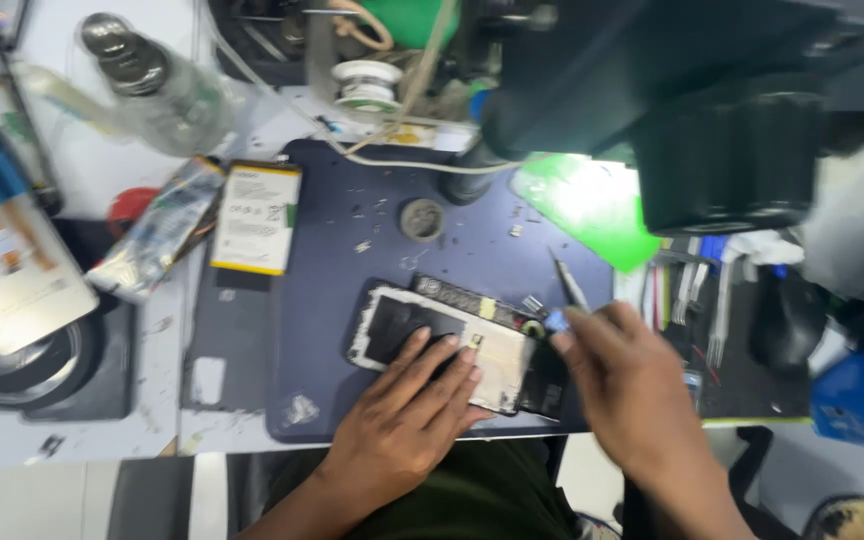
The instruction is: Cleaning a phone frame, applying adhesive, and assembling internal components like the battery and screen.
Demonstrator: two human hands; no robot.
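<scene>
An opened phone [432, 325] with its back off lies on a dark blue work mat [332, 250]. My left hand [407, 410] rests flat on the phone, fingers spread over its lower half, pressing it down. My right hand [622, 370] is at the phone's right end, fingers closed around a thin tool with a blue grip [564, 300] whose metal tip points up and away. The image is blurred, so the tool's contact point is unclear.
A flat phone battery [256, 217] lies at the mat's upper left, with a silver pouch [157, 228] beside it. A microscope body [672, 100] overhangs the top right above a green lit patch [582, 205]. Tweezers [692, 295] stand in a rack at the right. A solder spool [367, 85] sits behind.
</scene>
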